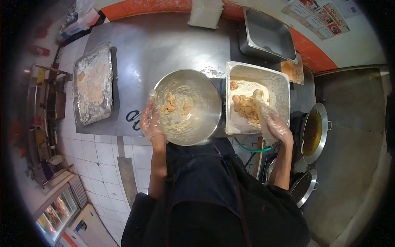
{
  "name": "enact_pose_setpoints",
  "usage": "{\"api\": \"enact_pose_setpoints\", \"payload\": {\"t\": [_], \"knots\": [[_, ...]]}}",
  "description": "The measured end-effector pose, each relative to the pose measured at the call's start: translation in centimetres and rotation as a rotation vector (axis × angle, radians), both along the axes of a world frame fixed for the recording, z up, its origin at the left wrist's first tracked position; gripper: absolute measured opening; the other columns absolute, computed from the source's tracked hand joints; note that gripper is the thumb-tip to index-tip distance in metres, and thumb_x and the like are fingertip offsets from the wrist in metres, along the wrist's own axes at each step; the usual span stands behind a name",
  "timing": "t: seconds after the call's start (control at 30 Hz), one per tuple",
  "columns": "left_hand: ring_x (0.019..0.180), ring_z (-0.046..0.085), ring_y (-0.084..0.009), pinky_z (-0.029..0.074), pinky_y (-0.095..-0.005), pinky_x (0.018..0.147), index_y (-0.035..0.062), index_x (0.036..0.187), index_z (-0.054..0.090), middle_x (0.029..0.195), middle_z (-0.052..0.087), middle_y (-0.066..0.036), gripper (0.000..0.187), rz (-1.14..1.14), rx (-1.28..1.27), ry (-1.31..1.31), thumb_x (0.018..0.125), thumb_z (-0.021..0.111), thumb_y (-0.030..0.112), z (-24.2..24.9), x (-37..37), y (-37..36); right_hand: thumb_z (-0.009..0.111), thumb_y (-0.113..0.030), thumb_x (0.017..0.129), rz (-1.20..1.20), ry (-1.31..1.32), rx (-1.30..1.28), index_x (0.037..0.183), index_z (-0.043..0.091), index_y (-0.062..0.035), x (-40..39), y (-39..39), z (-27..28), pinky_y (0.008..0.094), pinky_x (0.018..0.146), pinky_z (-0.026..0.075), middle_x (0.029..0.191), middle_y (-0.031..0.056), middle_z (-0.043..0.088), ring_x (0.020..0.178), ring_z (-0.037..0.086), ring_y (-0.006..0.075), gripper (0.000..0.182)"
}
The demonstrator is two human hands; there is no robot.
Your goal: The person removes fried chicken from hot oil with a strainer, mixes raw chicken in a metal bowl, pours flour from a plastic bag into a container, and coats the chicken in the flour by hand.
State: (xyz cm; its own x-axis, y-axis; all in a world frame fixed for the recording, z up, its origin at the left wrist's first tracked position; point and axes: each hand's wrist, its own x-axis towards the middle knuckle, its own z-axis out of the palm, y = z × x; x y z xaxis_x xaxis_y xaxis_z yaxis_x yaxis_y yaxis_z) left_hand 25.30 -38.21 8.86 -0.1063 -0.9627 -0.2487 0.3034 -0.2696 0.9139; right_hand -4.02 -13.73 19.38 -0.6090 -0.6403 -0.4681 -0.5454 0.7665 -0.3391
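My left hand (pixel 152 118), in a clear plastic glove, grips the left rim of a steel mixing bowl (pixel 201 96). Inside the bowl lie a few battered chunks (pixel 169 104) and smears of batter. My right hand (pixel 275 125), also gloved, reaches over the front right of a deep steel pan (pixel 279 88). Its batter-coated fingers are at the coated pieces (pixel 246 108), which lie on white flour (pixel 247 87); whether they hold a piece is too unclear to tell.
A floury tray (pixel 94 92) is at the left, black-handled scissors (pixel 133 117) beside it. An empty deep pan (pixel 269 35) stands behind. At the right are an oil-filled pan (pixel 313 131) and a darker pan (pixel 303 189). A white package (pixel 205 13) sits at the back.
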Motion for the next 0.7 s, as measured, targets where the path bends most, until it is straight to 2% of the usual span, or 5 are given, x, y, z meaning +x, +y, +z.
{"api": "enact_pose_setpoints", "payload": {"t": [0.13, 0.23, 0.47, 0.53, 0.7], "knots": [[0.109, 0.057, -0.0200, 0.045, -0.0343, 0.098, -0.0042, 0.116, 0.062, 0.118, 0.062, -0.013, 0.027, 0.006, -0.040, -0.006, 0.089, 0.058, -0.002, 0.2, 0.1, 0.3, 0.053, -0.025, 0.089, 0.170, -0.018, -0.286, 0.108, 0.060, 0.0048, 1.5, -0.4, 3.9, 0.0435, 0.090, 0.044, 0.108, 0.0283, 0.061, 0.103, 0.057, 0.0447, 0.035], [0.109, 0.057, -0.0191, 0.044, -0.0335, 0.098, -0.0044, 0.115, 0.063, 0.117, 0.062, -0.012, 0.027, 0.016, -0.058, -0.062, 0.089, 0.057, -0.003, -0.7, 0.4, 0.2, 0.053, -0.021, 0.093, -0.094, -0.178, -0.193, 0.123, 0.054, 0.0017, 5.5, -5.6, 7.8, 0.0359, 0.094, 0.042, 0.112, 0.0213, 0.061, 0.103, 0.057, 0.0318, 0.037], [0.110, 0.056, -0.0191, 0.041, -0.0332, 0.100, -0.0033, 0.115, 0.063, 0.116, 0.062, -0.012, 0.028, -0.002, -0.114, -0.064, 0.088, 0.056, -0.003, -1.5, 0.6, 0.3, 0.049, -0.020, 0.095, 0.017, -0.032, -0.502, 0.130, 0.049, 0.0027, 4.4, -3.8, 1.9, 0.0316, 0.097, 0.040, 0.126, 0.0162, 0.058, 0.110, 0.055, 0.0246, 0.042], [0.111, 0.056, -0.0193, 0.040, -0.0335, 0.101, -0.0034, 0.115, 0.063, 0.116, 0.062, -0.012, 0.028, 0.001, -0.096, -0.023, 0.088, 0.056, -0.003, -1.7, 0.7, 0.3, 0.050, -0.026, 0.097, 0.026, 0.004, -0.385, 0.134, 0.046, 0.0023, 4.1, -1.6, 3.0, 0.0298, 0.099, 0.039, 0.130, 0.0145, 0.055, 0.114, 0.053, 0.0229, 0.047], [0.114, 0.054, -0.0201, 0.039, -0.0341, 0.102, -0.0052, 0.114, 0.063, 0.119, 0.061, -0.014, 0.029, 0.015, -0.091, -0.005, 0.087, 0.054, -0.004, -1.1, 0.3, 0.2, 0.047, -0.036, 0.098, -0.293, -0.002, -0.413, 0.130, 0.048, 0.0026, 3.5, -4.1, 5.0, 0.0322, 0.095, 0.042, 0.122, 0.0143, 0.058, 0.107, 0.056, 0.0224, 0.050]]}}
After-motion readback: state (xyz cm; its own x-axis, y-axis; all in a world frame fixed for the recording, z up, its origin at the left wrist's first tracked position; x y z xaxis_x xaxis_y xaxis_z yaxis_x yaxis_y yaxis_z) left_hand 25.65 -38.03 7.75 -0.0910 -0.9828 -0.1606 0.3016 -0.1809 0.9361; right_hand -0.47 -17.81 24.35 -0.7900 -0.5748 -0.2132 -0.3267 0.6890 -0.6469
